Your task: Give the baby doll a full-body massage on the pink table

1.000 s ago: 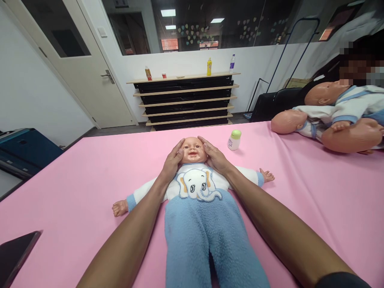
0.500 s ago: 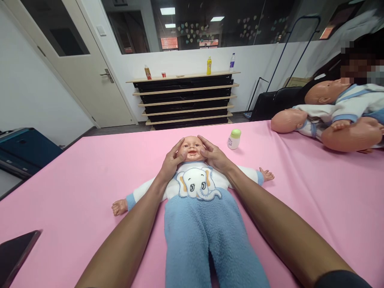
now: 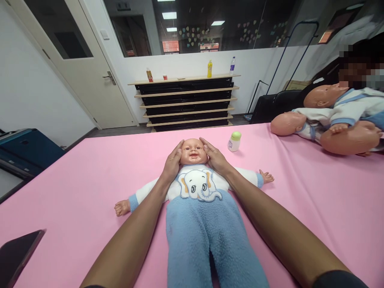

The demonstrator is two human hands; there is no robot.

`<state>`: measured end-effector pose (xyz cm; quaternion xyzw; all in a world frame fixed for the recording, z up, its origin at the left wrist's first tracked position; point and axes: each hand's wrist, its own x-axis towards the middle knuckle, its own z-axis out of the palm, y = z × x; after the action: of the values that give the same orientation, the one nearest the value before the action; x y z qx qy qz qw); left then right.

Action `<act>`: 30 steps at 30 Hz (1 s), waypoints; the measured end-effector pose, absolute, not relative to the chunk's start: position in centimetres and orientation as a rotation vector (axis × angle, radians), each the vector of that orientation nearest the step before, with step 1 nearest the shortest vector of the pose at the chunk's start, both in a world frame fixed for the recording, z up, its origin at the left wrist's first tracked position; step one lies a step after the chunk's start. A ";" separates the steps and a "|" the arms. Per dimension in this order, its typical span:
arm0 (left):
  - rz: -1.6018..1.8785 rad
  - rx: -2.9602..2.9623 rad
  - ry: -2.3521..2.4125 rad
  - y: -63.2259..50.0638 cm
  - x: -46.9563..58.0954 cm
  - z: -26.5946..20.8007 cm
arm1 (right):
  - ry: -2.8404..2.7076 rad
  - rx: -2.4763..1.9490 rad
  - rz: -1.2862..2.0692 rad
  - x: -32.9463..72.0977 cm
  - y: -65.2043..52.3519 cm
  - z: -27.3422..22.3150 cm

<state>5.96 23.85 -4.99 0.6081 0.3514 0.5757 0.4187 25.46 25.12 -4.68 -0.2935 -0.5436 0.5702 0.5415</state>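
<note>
On its back on the pink-covered table lies a baby doll (image 3: 194, 152) in a white top with an elephant face and fuzzy blue trousers. Its arms are spread out to both sides. My left hand (image 3: 173, 162) rests along one side of the doll's head, fingers stretched out and palm against it. My right hand (image 3: 216, 158) lies the same way along the other side. Both thumbs are at the head's edges, leaving the face uncovered. A small white bottle with a green cap (image 3: 234, 141) stands beyond my right hand.
More dolls (image 3: 349, 136) lie piled at the far right, by a person (image 3: 360, 64). A dark phone or tablet (image 3: 19, 256) is at the near left. Behind the pink table cover (image 3: 99, 168) are a stacked shelf (image 3: 186, 90) with bottles and a door (image 3: 75, 76).
My thumbs have moved off the doll's cheeks outward to the sides of its head. Both hands stay at the head. The view has shifted slightly.
</note>
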 end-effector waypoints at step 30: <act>0.583 2.349 1.752 5.2 -8.3 0.0 | -2.262 -1.566 0.438 37.3 11.8 0.7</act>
<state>-8.26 5.20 -0.05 0.7839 0.5847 0.1944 0.0766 37.29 11.76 0.68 -0.5532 -0.7992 0.1547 0.1768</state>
